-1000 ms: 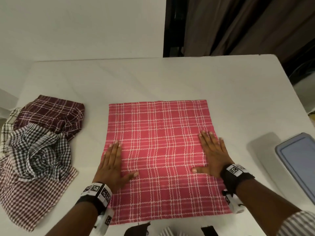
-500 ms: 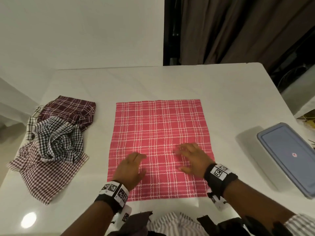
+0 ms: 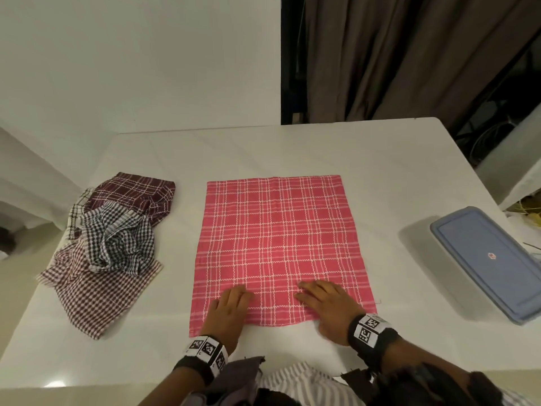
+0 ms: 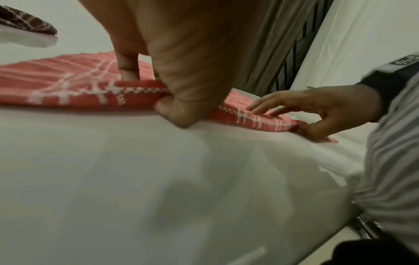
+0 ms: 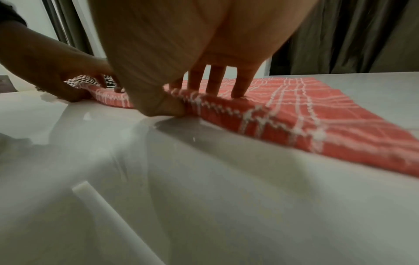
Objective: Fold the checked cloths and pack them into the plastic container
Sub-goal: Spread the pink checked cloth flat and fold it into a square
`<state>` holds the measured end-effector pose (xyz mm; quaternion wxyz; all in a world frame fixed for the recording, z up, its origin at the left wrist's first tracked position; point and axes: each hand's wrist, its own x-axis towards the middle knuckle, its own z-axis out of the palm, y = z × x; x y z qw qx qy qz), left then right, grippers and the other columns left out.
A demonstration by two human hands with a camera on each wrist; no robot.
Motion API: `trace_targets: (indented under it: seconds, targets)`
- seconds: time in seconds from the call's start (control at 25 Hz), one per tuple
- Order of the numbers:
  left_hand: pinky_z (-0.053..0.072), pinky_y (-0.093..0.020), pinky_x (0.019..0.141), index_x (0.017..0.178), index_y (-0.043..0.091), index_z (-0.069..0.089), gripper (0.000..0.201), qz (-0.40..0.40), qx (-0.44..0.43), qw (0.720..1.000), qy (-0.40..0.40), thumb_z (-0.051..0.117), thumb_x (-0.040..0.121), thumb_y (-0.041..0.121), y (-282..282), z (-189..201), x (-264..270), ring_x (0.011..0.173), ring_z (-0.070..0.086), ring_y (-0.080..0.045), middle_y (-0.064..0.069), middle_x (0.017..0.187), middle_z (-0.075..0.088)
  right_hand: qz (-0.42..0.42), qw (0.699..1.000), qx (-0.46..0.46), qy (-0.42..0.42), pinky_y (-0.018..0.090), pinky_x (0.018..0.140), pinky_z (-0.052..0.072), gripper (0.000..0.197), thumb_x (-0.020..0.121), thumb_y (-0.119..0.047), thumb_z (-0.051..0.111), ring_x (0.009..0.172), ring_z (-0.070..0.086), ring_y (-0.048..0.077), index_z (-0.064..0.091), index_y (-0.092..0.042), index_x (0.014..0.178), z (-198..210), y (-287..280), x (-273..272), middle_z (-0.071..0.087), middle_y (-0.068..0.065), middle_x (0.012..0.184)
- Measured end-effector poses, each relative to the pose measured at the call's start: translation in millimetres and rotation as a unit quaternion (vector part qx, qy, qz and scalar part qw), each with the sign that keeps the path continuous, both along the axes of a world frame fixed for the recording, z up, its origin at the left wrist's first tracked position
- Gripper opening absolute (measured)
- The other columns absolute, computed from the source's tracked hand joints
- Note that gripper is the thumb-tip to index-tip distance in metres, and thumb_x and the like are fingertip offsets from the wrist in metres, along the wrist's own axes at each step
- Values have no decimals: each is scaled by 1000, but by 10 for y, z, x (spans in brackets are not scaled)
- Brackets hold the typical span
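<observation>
spreading across a white table (image 3: 292, 150), red cloth (image 3: 278, 235) faces dark curtains (image 3: 395, 54).

White table (image 3: 292, 150), red checked cloth (image 3: 278, 235), crumpled cloth pile (image 3: 111, 247), lidded plastic container (image 3: 491, 265)

A white table (image 3: 292, 153) fills the lower frame. Dark brown curtains (image 3: 409, 54) hang at upper right, beside a plain white wall (image 3: 140, 60) at upper left.

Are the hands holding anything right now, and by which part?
Both hands, left hand and right hand, pinch the red checked cloth at its near edge.
</observation>
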<state>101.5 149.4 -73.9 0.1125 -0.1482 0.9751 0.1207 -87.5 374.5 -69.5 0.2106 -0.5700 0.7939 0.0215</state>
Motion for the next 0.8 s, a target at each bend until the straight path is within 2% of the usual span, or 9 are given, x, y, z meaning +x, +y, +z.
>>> trace_targets:
  seconds: [0.04, 0.12, 0.24, 0.32, 0.4, 0.48, 0.56, 0.68, 0.8]
  targets:
    - [53, -36, 87, 120, 27, 54, 77, 15, 0, 1000, 11, 66, 53, -9, -34, -9, 32, 117, 56, -22, 2, 128, 53, -17, 1000, -16, 6, 47, 115, 28, 74, 79, -13, 54, 141, 29, 26, 29, -31, 147, -32, 25, -6, 26, -4, 157]
    - [52, -33, 85, 116, 27, 57, 61, 54, 6, 998, 33, 64, 66, -6, -175, 24, 78, 109, 59, -19, 4, 123, 55, -78, 996, -43, 7, 45, 114, 32, 72, 80, -3, 53, 140, 31, 27, 36, -30, 145, -66, 112, -104, 31, -2, 155]
    - [52, -30, 77, 105, 26, 64, 25, 147, 55, 984, 90, 65, 85, 11, -503, 164, 117, 89, 66, -17, 5, 104, 67, -198, 975, -93, -25, 33, 104, 42, 42, 85, -14, 64, 125, 49, 23, 62, -28, 124, 9, 312, -430, 56, -1, 133]
    - [48, -25, 74, 102, 22, 67, 19, 216, 120, 960, 134, 70, 86, 13, -696, 285, 128, 80, 65, -14, 4, 95, 71, -298, 940, -142, -92, 21, 89, 43, 24, 88, -17, 66, 106, 59, 19, 70, -26, 109, 166, 448, -654, 67, -2, 114]
    - [46, -19, 72, 99, 22, 69, 19, 252, 150, 939, 178, 75, 84, 12, -842, 402, 120, 78, 66, -10, 8, 89, 71, -383, 888, -207, -151, 8, 78, 41, 18, 88, -13, 69, 92, 64, 13, 73, -27, 97, 343, 520, -814, 72, -8, 99]
    - [48, -17, 68, 93, 22, 69, 13, 296, 183, 912, 215, 77, 83, 19, -927, 531, 88, 76, 66, -5, 12, 83, 71, -426, 847, -259, -186, 3, 73, 41, 12, 88, -18, 70, 86, 66, 2, 72, -30, 90, 522, 522, -877, 73, -18, 87]
    - [53, -24, 69, 95, 18, 69, 17, 342, 242, 874, 248, 75, 83, 30, -965, 682, 41, 76, 69, -8, 8, 83, 73, -448, 806, -302, -244, 5, 71, 45, 10, 89, -21, 69, 81, 66, -4, 72, -31, 90, 667, 484, -871, 73, -24, 84]
    - [52, -24, 69, 97, 18, 66, 25, 370, 298, 831, 289, 72, 81, 36, -981, 908, 35, 74, 71, -4, 4, 83, 74, -480, 726, -358, -336, 14, 72, 54, 16, 88, -22, 66, 86, 72, 11, 73, -22, 102, 847, 467, -805, 76, -10, 91]
    - [59, -27, 70, 104, 20, 59, 22, 358, 370, 792, 329, 68, 85, 28, -981, 1100, 80, 78, 73, -10, 0, 88, 77, -494, 708, -352, -363, 37, 79, 60, 22, 92, -25, 61, 90, 72, 26, 71, -20, 112, 953, 499, -760, 76, 5, 97]
